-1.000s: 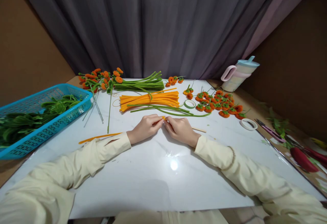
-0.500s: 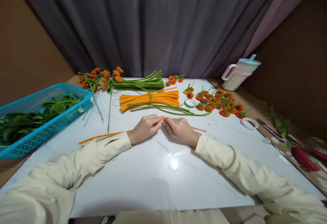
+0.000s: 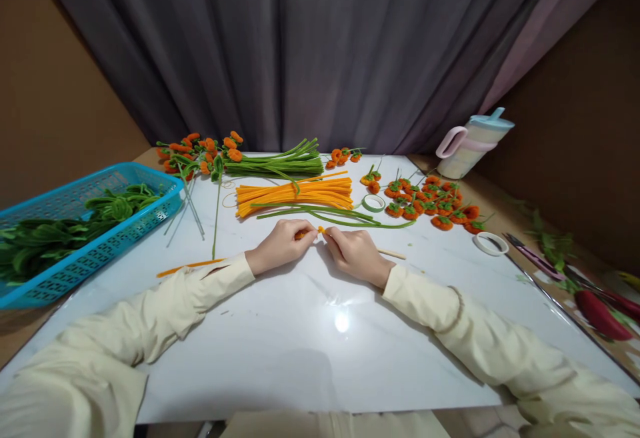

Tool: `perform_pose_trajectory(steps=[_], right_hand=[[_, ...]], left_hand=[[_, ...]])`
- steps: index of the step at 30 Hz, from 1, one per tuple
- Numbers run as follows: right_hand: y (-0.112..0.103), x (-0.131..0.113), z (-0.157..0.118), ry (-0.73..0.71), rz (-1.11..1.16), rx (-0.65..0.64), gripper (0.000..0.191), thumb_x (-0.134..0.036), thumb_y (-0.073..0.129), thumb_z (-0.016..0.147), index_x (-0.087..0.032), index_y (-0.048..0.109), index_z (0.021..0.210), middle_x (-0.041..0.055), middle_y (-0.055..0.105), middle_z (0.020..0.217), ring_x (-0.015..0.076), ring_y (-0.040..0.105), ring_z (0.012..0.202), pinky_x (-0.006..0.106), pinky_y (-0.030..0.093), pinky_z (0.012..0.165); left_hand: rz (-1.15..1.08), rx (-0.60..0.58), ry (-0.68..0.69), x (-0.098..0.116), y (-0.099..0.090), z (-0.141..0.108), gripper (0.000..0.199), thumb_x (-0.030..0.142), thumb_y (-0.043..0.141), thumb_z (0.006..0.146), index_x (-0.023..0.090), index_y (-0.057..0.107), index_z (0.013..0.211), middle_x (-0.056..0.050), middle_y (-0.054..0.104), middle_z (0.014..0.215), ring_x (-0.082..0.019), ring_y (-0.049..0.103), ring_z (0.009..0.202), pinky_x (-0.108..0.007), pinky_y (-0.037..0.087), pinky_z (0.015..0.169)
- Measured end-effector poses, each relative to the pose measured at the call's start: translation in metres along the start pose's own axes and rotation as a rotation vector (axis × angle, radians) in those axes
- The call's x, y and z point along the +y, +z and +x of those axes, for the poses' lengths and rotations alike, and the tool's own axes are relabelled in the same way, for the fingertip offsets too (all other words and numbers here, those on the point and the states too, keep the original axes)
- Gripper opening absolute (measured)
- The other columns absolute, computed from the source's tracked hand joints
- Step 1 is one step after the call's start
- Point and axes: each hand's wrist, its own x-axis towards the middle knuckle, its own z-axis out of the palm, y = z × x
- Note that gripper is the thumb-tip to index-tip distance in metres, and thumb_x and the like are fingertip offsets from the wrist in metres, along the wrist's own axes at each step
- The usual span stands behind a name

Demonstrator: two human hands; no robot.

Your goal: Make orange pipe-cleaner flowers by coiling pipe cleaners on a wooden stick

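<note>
My left hand (image 3: 283,246) and my right hand (image 3: 357,253) meet fingertip to fingertip over the white table. Both pinch a small piece of orange pipe cleaner (image 3: 321,229) between them; more orange shows inside the curled left fingers. A longer orange strip (image 3: 187,267) lies by my left sleeve. A thin wooden stick (image 3: 391,253) pokes out beyond my right hand, and I cannot tell whether that hand holds it. Just behind the hands lie loose green pipe cleaners (image 3: 345,218) and a bundle of orange ones (image 3: 295,195).
On the left stands a blue basket (image 3: 95,251) of green leaves. A green bundle (image 3: 275,166) and orange flowers (image 3: 180,151) lie at the back. More flowers (image 3: 430,201), tape rolls (image 3: 491,244), scissors (image 3: 535,258) and a cup (image 3: 467,148) are on the right.
My left hand has shifted slightly left and its fingers now show more orange inside them. Less of the orange strip shows beside my left sleeve.
</note>
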Motion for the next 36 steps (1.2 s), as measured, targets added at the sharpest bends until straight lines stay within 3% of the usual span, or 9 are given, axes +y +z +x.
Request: perform_pose_trajectory(steps=[2, 6, 8, 12, 18, 36], right_hand=[[0.0, 0.001, 0.0, 0.003, 0.001, 0.004, 0.02, -0.019, 0.032, 0.09, -0.015, 0.047, 0.077, 0.0009, 0.058, 0.055, 0.011, 0.044, 0.045, 0.026, 0.019, 0.049], [0.001, 0.001, -0.001, -0.01, 0.001, -0.007, 0.02, -0.02, 0.032, 0.09, -0.015, 0.048, 0.078, 0.0019, 0.06, 0.058, 0.0113, 0.046, 0.047, 0.026, 0.019, 0.05], [0.001, 0.0, -0.001, -0.009, 0.002, -0.014, 0.021, -0.02, 0.032, 0.09, -0.015, 0.048, 0.079, 0.002, 0.06, 0.058, 0.0113, 0.046, 0.047, 0.025, 0.019, 0.05], [0.001, 0.0, -0.001, -0.012, -0.006, -0.016, 0.021, -0.021, 0.031, 0.091, -0.015, 0.047, 0.08, 0.0017, 0.059, 0.057, 0.0113, 0.046, 0.046, 0.025, 0.018, 0.05], [0.0, 0.0, -0.001, -0.009, -0.004, -0.027, 0.02, -0.02, 0.032, 0.092, -0.015, 0.047, 0.08, 0.0013, 0.059, 0.056, 0.0109, 0.045, 0.045, 0.026, 0.018, 0.049], [0.002, 0.001, -0.001, -0.024, -0.02, -0.05, 0.018, -0.018, 0.032, 0.09, -0.015, 0.047, 0.082, 0.0014, 0.058, 0.057, 0.0115, 0.045, 0.046, 0.026, 0.019, 0.049]], left_hand=[[-0.114, -0.058, -0.099, 0.003, -0.002, 0.001, 0.021, 0.024, 0.048, 0.082, 0.013, 0.058, 0.067, 0.001, 0.056, 0.06, -0.009, 0.046, 0.054, -0.021, 0.035, 0.053], [-0.549, -0.207, -0.32, 0.008, -0.002, 0.004, 0.025, 0.028, 0.041, 0.084, 0.014, 0.051, 0.065, 0.0, 0.052, 0.056, -0.009, 0.045, 0.044, -0.021, 0.033, 0.042], [-0.687, -0.241, -0.357, 0.008, -0.001, 0.005, 0.026, 0.029, 0.042, 0.084, 0.014, 0.048, 0.064, -0.001, 0.051, 0.055, -0.008, 0.042, 0.041, -0.021, 0.03, 0.039], [-0.817, -0.25, -0.392, 0.005, 0.0, 0.004, 0.026, 0.033, 0.051, 0.082, 0.015, 0.043, 0.065, 0.006, 0.035, 0.05, -0.003, 0.024, 0.037, -0.018, 0.014, 0.037], [-0.875, -0.253, -0.371, -0.002, 0.003, 0.001, 0.027, 0.039, 0.061, 0.078, 0.014, 0.049, 0.077, 0.009, 0.026, 0.05, -0.003, 0.019, 0.04, -0.019, 0.011, 0.04], [-0.827, -0.269, -0.333, -0.001, 0.004, 0.0, 0.031, 0.042, 0.06, 0.079, 0.016, 0.044, 0.079, 0.01, 0.026, 0.051, -0.004, 0.02, 0.042, -0.02, 0.012, 0.042]])
